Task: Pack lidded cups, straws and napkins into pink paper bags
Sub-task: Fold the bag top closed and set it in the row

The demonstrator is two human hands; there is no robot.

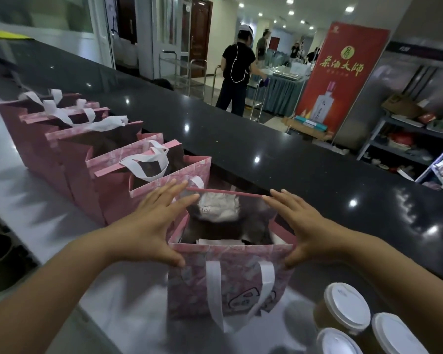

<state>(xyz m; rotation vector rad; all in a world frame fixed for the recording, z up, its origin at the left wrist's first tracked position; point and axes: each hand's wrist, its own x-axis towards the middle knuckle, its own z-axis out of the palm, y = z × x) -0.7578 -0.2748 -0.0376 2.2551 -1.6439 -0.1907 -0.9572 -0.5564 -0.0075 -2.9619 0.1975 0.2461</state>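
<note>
**Head view.** The open pink bag (230, 277) stands upright on the table (23, 195), at its far edge against the black ledge (241, 139). Its white handles hang down its near face.

- **Hands:** The left hand (151, 226) lies flat against the bag's left side, and the right hand (310, 226) lies flat against its right side. On both, the fingers are straight and spread, reaching toward the far rim, while the thumbs touch the two near corners of the rim. Neither hand is curled round anything.
- **Bag contents:** A white crumpled item (220, 206) shows toward the far wall (napkin or lid: cannot be told). A flat white sheet (219, 241) sits just behind the near wall.
- **Other bags:** To the left, a row of pink bags (108, 175) runs along the same far edge, each touching or overlapping the next. Their white handles stand up or flop over.
- **Cups:** Toward the table's near right corner, three lidded cups (347, 306) stand close together with white lids on. A brownish drink shows through their walls.
- **Beyond the ledge:** A red banner (343, 72), a person in black (237, 72) seen from behind, and metal shelves (407, 139) holding clutter.
</note>
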